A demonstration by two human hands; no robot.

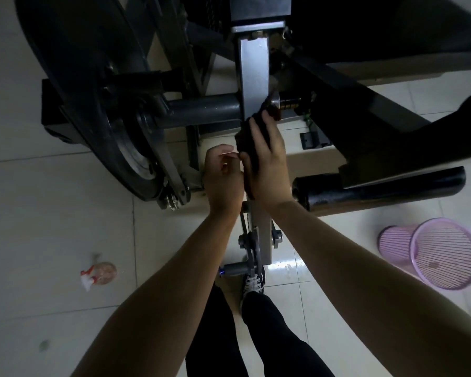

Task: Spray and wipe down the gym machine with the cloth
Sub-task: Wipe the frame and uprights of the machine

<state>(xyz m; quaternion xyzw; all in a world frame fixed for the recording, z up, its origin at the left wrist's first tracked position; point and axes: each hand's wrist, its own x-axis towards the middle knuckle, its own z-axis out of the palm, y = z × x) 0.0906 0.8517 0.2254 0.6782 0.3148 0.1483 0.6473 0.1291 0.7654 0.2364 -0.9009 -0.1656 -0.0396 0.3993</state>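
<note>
The gym machine's grey metal bar (253, 72) runs down the middle of the view, crossing a dark round tube (201, 110). My right hand (267, 164) lies over a dark cloth (246, 137) wrapped on that bar, fingers curled round cloth and bar. My left hand (222, 180) sits just left of it, fingers curled at the bar's edge, touching the cloth; what it holds is hidden. A spray bottle (99, 274) with a red and white nozzle lies on the tiled floor at lower left, away from both hands.
A pink wire basket (435, 254) lies on its side on the floor at right. A black padded roller (378, 186) sticks out right of my hands. The machine's dark flywheel housing (98, 104) fills the upper left. My shoe (253, 284) is below.
</note>
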